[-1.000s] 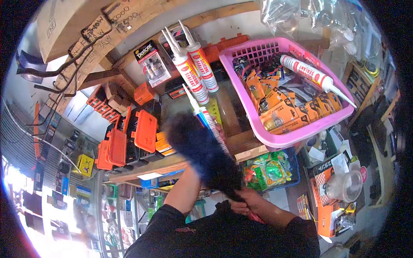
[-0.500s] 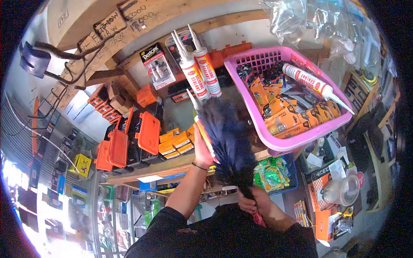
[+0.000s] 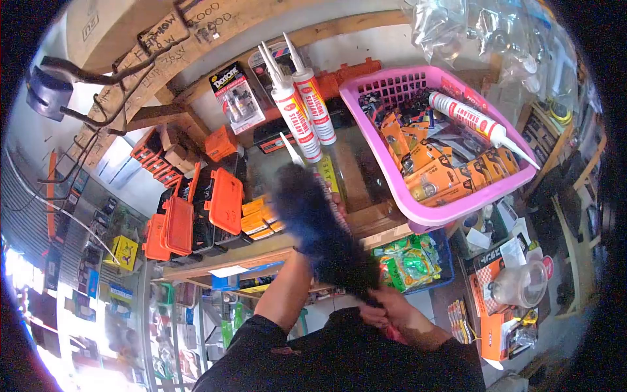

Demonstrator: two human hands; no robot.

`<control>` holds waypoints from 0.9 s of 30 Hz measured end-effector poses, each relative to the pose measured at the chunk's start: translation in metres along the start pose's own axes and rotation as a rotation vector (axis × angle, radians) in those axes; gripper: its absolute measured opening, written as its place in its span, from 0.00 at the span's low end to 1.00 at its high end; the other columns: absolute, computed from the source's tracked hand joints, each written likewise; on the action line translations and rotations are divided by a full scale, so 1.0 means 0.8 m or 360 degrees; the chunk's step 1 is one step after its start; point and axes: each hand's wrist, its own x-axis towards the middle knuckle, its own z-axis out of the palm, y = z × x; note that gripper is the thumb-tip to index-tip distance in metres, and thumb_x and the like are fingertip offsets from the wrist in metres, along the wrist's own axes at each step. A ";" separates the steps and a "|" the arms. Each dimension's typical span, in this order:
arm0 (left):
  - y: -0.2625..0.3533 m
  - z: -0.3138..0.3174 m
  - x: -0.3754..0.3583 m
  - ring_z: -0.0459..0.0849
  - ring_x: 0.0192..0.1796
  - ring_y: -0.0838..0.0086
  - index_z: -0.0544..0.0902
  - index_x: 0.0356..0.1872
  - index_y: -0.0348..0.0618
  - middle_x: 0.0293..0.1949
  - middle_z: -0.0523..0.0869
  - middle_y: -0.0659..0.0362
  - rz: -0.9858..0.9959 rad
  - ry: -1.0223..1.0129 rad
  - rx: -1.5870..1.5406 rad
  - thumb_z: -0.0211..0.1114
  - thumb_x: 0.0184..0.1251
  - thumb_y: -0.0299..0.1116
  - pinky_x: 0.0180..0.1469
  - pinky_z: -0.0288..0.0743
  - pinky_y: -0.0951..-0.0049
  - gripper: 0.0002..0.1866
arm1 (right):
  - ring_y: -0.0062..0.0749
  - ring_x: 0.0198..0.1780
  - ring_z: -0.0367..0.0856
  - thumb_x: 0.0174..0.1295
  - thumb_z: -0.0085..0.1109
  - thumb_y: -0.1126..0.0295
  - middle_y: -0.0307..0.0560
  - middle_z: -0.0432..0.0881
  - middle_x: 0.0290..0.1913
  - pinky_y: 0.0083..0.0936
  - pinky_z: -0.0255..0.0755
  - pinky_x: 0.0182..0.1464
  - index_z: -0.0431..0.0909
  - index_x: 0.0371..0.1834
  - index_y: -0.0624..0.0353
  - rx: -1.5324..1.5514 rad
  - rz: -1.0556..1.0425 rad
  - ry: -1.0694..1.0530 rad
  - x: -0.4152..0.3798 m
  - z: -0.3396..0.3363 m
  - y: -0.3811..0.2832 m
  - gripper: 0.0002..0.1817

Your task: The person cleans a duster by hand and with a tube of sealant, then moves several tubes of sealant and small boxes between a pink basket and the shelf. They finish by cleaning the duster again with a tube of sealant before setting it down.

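Note:
My right hand is closed around the handle of a dark feather duster, blurred by motion. The duster crosses in front of my left hand, which is mostly covered; only some fingertips show at its far side. They hold a silicone sealant tube, whose white nozzle sticks out above the duster while most of its body is hidden. Just beyond stand more white-and-red silicone sealant tubes, upright on the shelf.
A pink basket with orange packets and another sealant tube stands at right. Orange-lidded cases and small yellow boxes sit at left. Below are a blue basket of green packets and a clear jar. Plastic bags hang above.
The duster has swept left across the held sealant tube, now covering most of my left hand. The tube's nozzle has shifted slightly left, and my right hand keeps its grip on the handle.

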 end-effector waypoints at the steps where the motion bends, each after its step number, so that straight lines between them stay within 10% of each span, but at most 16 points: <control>1: -0.006 0.069 0.002 0.73 0.47 0.60 0.65 0.55 0.47 0.45 0.75 0.55 0.0161 0.0443 -0.0233 0.44 0.60 0.54 0.52 0.66 0.59 0.27 | 0.19 0.07 0.54 0.63 0.33 0.56 0.31 0.55 0.08 0.17 0.51 0.09 0.66 0.27 0.58 0.0200 -0.0045 -0.0079 -0.009 0.011 -0.017 0.18; 4: -0.005 0.105 0.012 0.75 0.41 0.61 0.67 0.53 0.46 0.42 0.77 0.55 0.0257 0.0713 -0.0145 0.45 0.60 0.54 0.47 0.69 0.59 0.27 | 0.19 0.07 0.54 0.63 0.33 0.57 0.31 0.55 0.07 0.17 0.51 0.09 0.66 0.27 0.59 0.0287 -0.0026 -0.0248 0.001 -0.004 0.000 0.18; 7: -0.008 0.008 -0.002 0.75 0.33 0.61 0.68 0.50 0.43 0.33 0.76 0.52 0.0037 0.0129 -0.0179 0.49 0.58 0.51 0.32 0.72 0.60 0.26 | 0.19 0.06 0.53 0.63 0.33 0.56 0.31 0.54 0.07 0.18 0.51 0.08 0.66 0.24 0.59 -0.0014 0.0115 -0.0006 -0.001 0.012 -0.002 0.19; 11: -0.005 0.075 0.001 0.72 0.49 0.60 0.67 0.53 0.44 0.49 0.74 0.52 -0.0023 0.0287 -0.0238 0.42 0.59 0.57 0.55 0.63 0.60 0.30 | 0.19 0.06 0.54 0.63 0.35 0.56 0.31 0.56 0.07 0.17 0.51 0.09 0.66 0.25 0.61 0.0228 -0.0044 -0.0088 -0.006 0.011 -0.017 0.19; 21: -0.003 0.075 0.006 0.74 0.46 0.62 0.70 0.51 0.44 0.48 0.75 0.55 0.0159 0.0620 -0.0199 0.48 0.57 0.56 0.49 0.68 0.61 0.29 | 0.20 0.06 0.54 0.62 0.34 0.55 0.32 0.56 0.07 0.17 0.54 0.09 0.65 0.26 0.61 0.0501 -0.0046 -0.0340 0.000 0.001 -0.006 0.20; 26: -0.006 0.020 0.006 0.74 0.45 0.62 0.70 0.49 0.46 0.47 0.74 0.55 -0.0040 -0.0305 -0.0253 0.45 0.59 0.55 0.48 0.69 0.60 0.26 | 0.19 0.06 0.55 0.62 0.33 0.56 0.31 0.56 0.07 0.18 0.54 0.09 0.67 0.29 0.59 0.0154 0.0097 -0.0136 0.003 -0.010 -0.003 0.18; 27: -0.006 0.080 0.009 0.74 0.46 0.62 0.70 0.49 0.47 0.47 0.75 0.55 0.0121 0.0295 -0.0071 0.44 0.60 0.56 0.49 0.69 0.61 0.26 | 0.19 0.07 0.56 0.62 0.34 0.56 0.30 0.56 0.08 0.18 0.54 0.09 0.67 0.28 0.57 0.0190 -0.0047 -0.0200 0.000 -0.012 -0.010 0.18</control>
